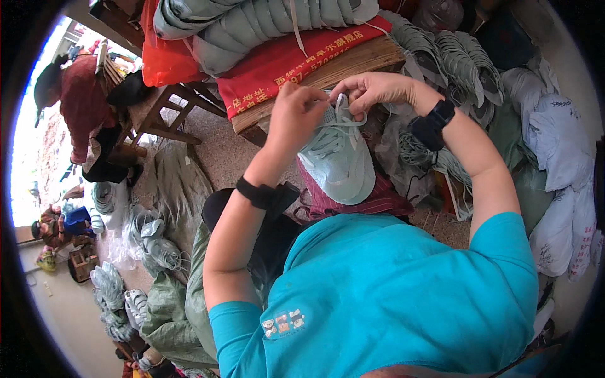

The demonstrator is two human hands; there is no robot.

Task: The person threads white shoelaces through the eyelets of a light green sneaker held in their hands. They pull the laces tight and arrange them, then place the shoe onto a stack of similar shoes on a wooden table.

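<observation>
A pale mint-green lace-up shoe (343, 169) rests toe toward me on the maroon striped cloth (384, 196) over my lap. Its light shoelace (342, 107) loops up at the collar end, between my hands. My right hand (377, 90) curls down from the right, thumb and fingers closed on the lace by the top of the shoe. On the other side, my left hand (295, 116) is closed in a pinch beside the upper eyelets; what its fingertips grip is too small to make out. Dark bands sit on both wrists.
Ahead stands a wooden bench (321, 75) with a red cloth and rows of stacked pale shoe uppers (271, 31). More uppers (463, 60) lie at far right, near white sacks (561, 138). At left, another person (82, 94) sits by a wooden chair; green sacks (170, 315) lie below.
</observation>
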